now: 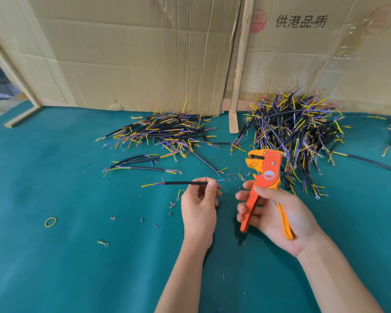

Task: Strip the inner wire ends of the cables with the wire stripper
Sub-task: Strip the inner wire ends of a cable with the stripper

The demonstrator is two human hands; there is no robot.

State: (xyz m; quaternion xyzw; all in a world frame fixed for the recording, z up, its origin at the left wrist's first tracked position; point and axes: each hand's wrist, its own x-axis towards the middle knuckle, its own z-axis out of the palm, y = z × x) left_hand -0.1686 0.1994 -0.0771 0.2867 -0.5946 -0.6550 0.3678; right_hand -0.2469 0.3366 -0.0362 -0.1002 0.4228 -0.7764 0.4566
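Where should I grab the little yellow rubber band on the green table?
Pinch the rubber band from straight above, one fingertip inside the loop and one outside. It lies flat on the green mat, so no side sticks up to grab.

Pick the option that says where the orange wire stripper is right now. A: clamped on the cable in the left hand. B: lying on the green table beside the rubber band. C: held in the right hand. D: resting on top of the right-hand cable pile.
C: the right hand grips the handles of the wire stripper, whose head is apart from the cable pinched in the left hand.
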